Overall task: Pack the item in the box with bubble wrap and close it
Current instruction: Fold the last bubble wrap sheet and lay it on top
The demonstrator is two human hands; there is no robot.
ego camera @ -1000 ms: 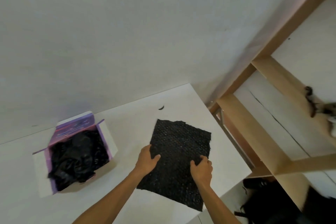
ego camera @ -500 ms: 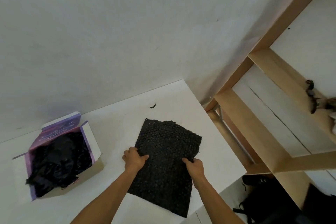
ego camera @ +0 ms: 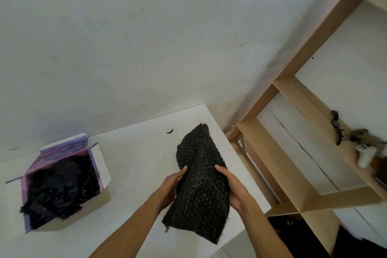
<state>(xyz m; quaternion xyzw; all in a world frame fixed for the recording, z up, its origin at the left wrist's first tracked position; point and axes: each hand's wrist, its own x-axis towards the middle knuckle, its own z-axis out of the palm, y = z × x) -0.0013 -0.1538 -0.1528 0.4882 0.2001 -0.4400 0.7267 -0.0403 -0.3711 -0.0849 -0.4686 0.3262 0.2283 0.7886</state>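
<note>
We hold a black sheet of bubble wrap (ego camera: 199, 184) off the white table (ego camera: 134, 153), bowed into a loose trough between both hands, its far end rising to a peak and its near edge hanging toward us. We judge the sheet is gathered this way so it can be carried to the box (ego camera: 62, 182) and tucked in as padding. The left hand (ego camera: 169, 188) cups the wrap's left edge, thumb lying on top and fingers curled under it, where they are hidden. The right hand (ego camera: 232, 184) grips the right edge the same way, thumb over the top surface, palm against the side. The wrap thus sits between the two palms, with both thumbs on its upper face and the sheet's middle sagging free.

The box stands well apart to the left on the table, flaps open, purple inside, and already filled with dark crumpled material; whether the item lies under it we cannot tell. A small dark scrap (ego camera: 170, 131) lies on the table beyond the wrap. Wooden shelves (ego camera: 293, 153) stand to the right, with small objects on one shelf.
</note>
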